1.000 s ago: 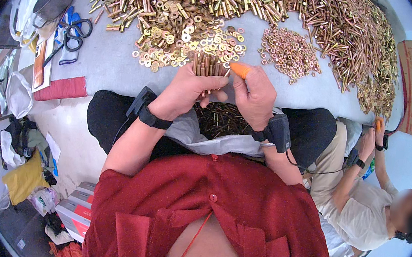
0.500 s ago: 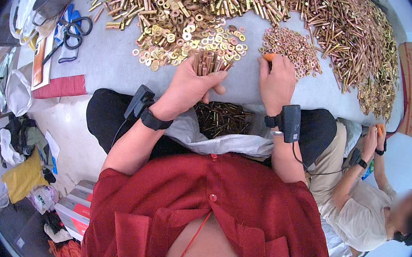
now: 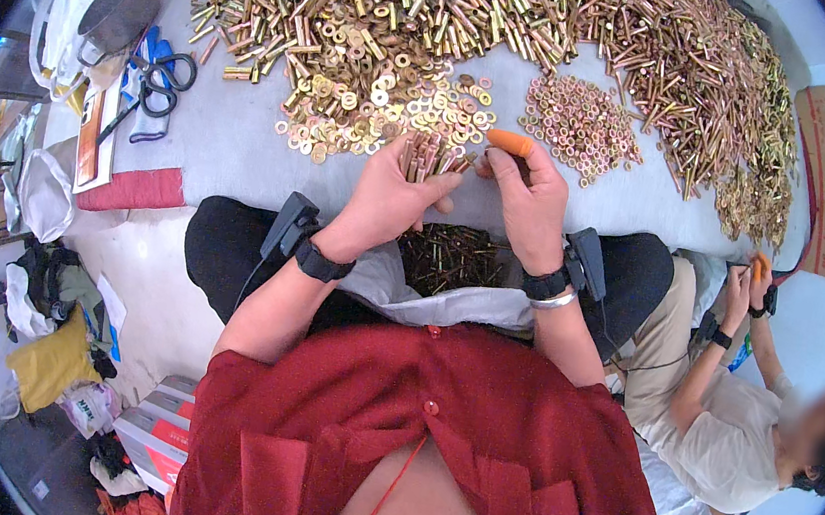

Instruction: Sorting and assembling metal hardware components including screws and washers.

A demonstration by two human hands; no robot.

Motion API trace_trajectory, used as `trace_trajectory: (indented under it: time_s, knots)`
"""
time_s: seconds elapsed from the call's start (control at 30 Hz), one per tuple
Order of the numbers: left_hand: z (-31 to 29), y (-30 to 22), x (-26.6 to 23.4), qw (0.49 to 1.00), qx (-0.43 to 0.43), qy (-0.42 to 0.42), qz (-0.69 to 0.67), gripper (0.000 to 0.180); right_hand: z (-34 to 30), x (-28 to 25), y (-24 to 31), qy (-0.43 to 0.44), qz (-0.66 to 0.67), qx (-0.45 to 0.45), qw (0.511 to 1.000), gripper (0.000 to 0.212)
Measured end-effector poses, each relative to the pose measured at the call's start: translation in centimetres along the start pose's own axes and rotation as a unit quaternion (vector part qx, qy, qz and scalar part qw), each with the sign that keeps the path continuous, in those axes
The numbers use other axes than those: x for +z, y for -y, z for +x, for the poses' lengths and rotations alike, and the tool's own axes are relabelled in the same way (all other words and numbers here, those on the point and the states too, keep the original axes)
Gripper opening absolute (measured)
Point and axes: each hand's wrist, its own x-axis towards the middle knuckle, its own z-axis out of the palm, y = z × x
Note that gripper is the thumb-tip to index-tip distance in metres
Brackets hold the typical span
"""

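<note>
Nearest us, a cloth held a dark heap of finished pieces [image 3: 448, 258] in our lap. Just above it, our left hand [image 3: 386, 197] kept a closed grip on a bundle of brass pins [image 3: 425, 156], upright and fanned at the tips. Our right hand [image 3: 529, 197], with an orange cot on its forefinger, pinched narrowly at the bundle's edge. We judged the pins stiff, smooth and apt to slip sideways, light singly but weighty together, so best held round the middle of their shafts. Beyond lay gold washers [image 3: 388, 104] and a pinkish pile of small rings [image 3: 579, 124] on the grey counter [image 3: 232, 153], then a broad drift of brass tubes [image 3: 578, 24]. Scissors [image 3: 155, 80] lay far left; a co-worker's hands [image 3: 747, 283] worked at right.
</note>
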Motion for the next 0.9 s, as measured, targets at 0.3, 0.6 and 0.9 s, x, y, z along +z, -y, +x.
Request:
trace_trajectory:
  time_s: [0.3,0.6,0.9]
  knots:
    - [-0.1,0.3,0.0,1.0,-0.009,0.016,0.013,0.02,-0.3,-0.2,0.7,0.056,0.021,-0.02,0.998,0.023]
    - [0.4,1.9,0.2,0.992,0.112,-0.009,0.058,0.024,0.9,-1.4,1.4,0.141,-0.105,-0.054,0.983,0.025]
    - [-0.1,0.3,0.3,0.996,0.08,0.014,0.033,0.02,1.1,-1.9,2.4,0.147,-0.191,-0.191,0.952,0.022]
